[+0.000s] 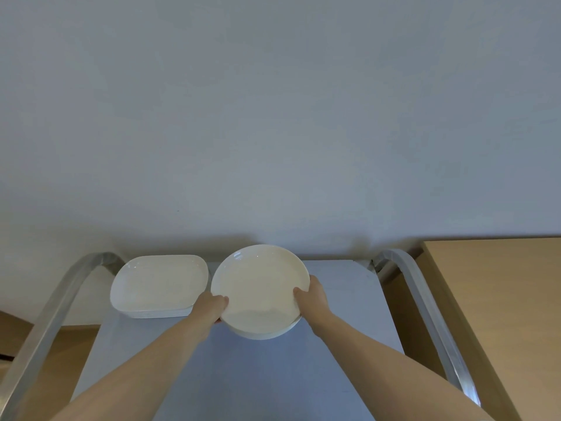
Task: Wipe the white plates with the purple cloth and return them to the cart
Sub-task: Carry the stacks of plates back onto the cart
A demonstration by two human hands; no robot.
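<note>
On cart top (230, 375), far end: round white plate (258, 287) gripped by both hands, tilted toward wearer, over round stack (264, 333) beneath. Left hand (212, 308) clamps rim at 8 o'clock, right hand (312, 296) at 3 o'clock, thumbs on upper face; opposed grip likely steadies slick rim. Rectangular plates (158, 284) stacked at 9 o'clock, just beside. Purple cloth not in view.

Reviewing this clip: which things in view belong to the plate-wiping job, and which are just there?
Part of the job:
round plate, held by left hand and right hand
round plates under it
rectangular plates
cart

Just there:
wooden surface beside the cart
wall

No purple cloth shows.
</note>
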